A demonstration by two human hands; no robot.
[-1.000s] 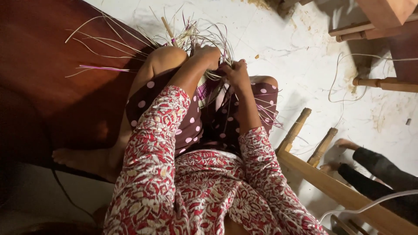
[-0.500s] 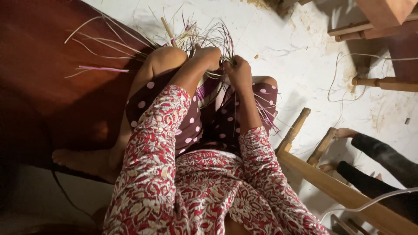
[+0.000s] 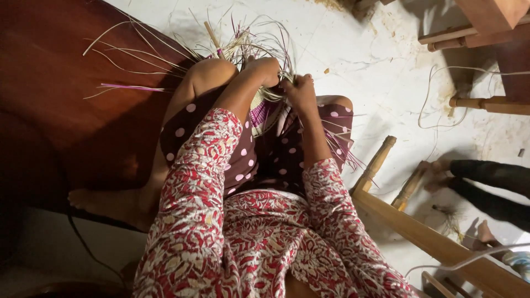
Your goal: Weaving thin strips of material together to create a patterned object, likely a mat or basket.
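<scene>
I sit on the floor with knees drawn up, in a red patterned top and a dark dotted skirt. A half-woven basket piece point(image 3: 264, 113) of straw and purple strips rests between my knees. My left hand point(image 3: 266, 70) is closed on the loose straw strands point(image 3: 243, 41) at its top edge. My right hand point(image 3: 301, 91) pinches strands right beside it, fingers closed. Long pale and purple strips point(image 3: 130, 87) fan out to the left over a dark red mat point(image 3: 61, 94).
A wooden frame point(image 3: 436, 243) lies at my right, with short bamboo posts point(image 3: 378, 163). Another person's feet and dark trouser legs point(image 3: 486, 176) reach in from the right edge. More wooden furniture point(image 3: 486, 33) stands at the top right, and thin cords trail on the white floor point(image 3: 386, 72).
My hands have shifted slightly on the strands, the right one a little lower. The other person's foot at the right has slid further left toward the bamboo posts.
</scene>
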